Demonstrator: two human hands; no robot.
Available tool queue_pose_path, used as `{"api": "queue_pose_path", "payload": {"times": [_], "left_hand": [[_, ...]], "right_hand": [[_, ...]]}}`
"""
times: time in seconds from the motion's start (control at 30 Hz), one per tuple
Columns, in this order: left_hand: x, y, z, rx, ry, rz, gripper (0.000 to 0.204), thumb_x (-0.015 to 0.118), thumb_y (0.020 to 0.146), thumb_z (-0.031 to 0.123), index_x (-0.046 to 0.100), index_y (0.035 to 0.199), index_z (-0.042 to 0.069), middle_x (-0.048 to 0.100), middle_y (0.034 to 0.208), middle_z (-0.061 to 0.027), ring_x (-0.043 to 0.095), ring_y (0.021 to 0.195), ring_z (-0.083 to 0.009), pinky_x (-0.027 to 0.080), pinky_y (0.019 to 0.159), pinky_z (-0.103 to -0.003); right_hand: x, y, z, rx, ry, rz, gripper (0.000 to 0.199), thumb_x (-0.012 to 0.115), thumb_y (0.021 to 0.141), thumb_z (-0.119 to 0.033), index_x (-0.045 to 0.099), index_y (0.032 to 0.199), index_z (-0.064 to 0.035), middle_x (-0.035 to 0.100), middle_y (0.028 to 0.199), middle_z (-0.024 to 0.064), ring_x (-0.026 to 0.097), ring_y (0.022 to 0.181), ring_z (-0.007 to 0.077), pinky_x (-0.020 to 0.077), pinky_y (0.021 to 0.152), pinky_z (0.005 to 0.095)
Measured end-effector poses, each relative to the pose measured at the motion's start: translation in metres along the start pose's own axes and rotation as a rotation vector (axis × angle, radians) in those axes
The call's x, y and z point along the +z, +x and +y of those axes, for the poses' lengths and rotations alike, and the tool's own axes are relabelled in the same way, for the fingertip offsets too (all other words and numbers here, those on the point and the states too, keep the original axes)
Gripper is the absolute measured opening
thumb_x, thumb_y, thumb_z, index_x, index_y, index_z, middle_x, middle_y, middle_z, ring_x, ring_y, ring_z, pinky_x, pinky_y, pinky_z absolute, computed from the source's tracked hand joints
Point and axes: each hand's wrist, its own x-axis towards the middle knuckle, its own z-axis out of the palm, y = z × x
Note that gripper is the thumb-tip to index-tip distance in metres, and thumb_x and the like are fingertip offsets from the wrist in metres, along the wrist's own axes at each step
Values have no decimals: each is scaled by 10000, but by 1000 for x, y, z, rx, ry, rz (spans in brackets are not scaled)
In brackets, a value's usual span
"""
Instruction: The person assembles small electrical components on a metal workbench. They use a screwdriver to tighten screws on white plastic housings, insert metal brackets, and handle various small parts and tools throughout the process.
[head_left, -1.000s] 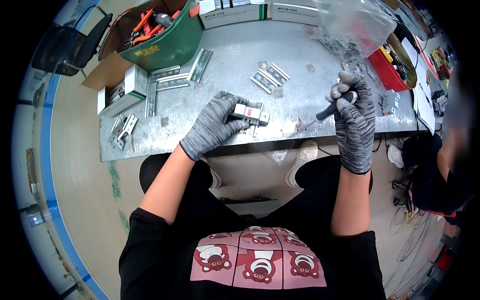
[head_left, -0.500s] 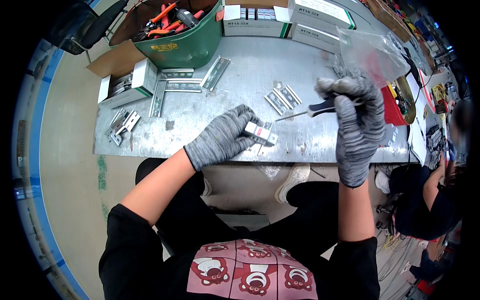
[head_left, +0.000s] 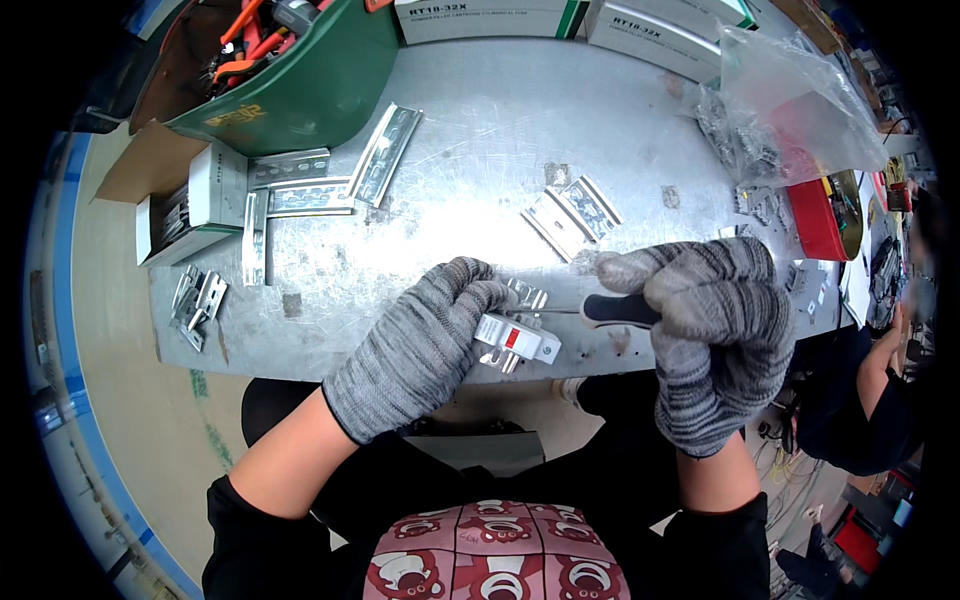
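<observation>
In its gray knit glove, my left hand (head_left: 405, 355) is closed on a small white fuse holder (head_left: 495, 329) with a red window. A short slotted metal rail (head_left: 528, 294) shows above and below the holder, crossing behind it; whether the two are locked together I cannot tell. My right hand (head_left: 725, 335), gloved alike, grips a screwdriver (head_left: 612, 311) by its dark handle. Its thin shaft points left and reaches the holder's upper edge; the tip is hard to make out. Just beyond lie two short rail pieces (head_left: 592, 208) side by side.
Longer slotted rails (head_left: 385, 155) and a carton of metal parts (head_left: 218, 185) lie left, near small brackets (head_left: 198, 305). A green tool bin (head_left: 310, 85) stands behind. White boxes (head_left: 655, 40) line the back. Right are a plastic bag (head_left: 790, 100), a red container (head_left: 812, 220) and another person (head_left: 865, 400).
The screwdriver has moved from just right of the fuse holder to its upper edge. My right hand has come lower and nearer. The holder is turned, exposing the rail, and the whole view has shifted.
</observation>
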Motion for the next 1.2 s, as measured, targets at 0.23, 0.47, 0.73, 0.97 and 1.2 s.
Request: {"api": "queue_pose_path", "payload": {"times": [0.23, 0.47, 0.73, 0.97, 1.2], "left_hand": [[-1, -1, -1, -5, 12, -38, 544, 740, 681, 6, 538, 1184, 49, 526, 1188, -192, 561, 1114, -360, 510, 952, -419], [-5, 0, 2, 57, -3, 7, 524, 712, 738, 5, 500, 1215, 42, 517, 1211, -169, 581, 1065, -335, 537, 908, -389], [1, 3, -14, 110, 70, -31, 583, 708, 798, 74, 459, 1313, -38, 453, 1356, -193, 538, 1158, -329, 452, 1029, -364], [-6, 7, -11, 90, -76, -68, 606, 745, 744, 14, 497, 1293, -45, 480, 1356, -204, 543, 1185, -340, 461, 1012, -360], [-1, 6, -15, 126, -82, -12, 564, 761, 730, 38, 532, 1241, -26, 532, 1242, -200, 567, 1121, -357, 479, 979, -362]], "right_hand": [[-1, 0, -11, 24, -170, -166, 138, 694, 807, -50, 680, 944, -55, 660, 933, 82, 643, 839, 191, 518, 735, 309], [5, 3, -55, -56, -548, -374, 159, 719, 755, -41, 694, 910, -70, 642, 878, 73, 630, 782, 207, 510, 668, 314], [11, 9, -82, -59, -676, -463, 322, 661, 780, -22, 667, 1094, -91, 612, 929, 147, 630, 855, 361, 532, 747, 403], [10, 0, -86, 16, -751, -518, 320, 650, 849, -87, 616, 1167, -67, 587, 924, 152, 626, 788, 311, 507, 681, 384], [8, 6, -78, 2, -830, -536, 491, 672, 835, -68, 533, 1306, -78, 613, 1022, 172, 654, 933, 317, 509, 820, 397]]}}
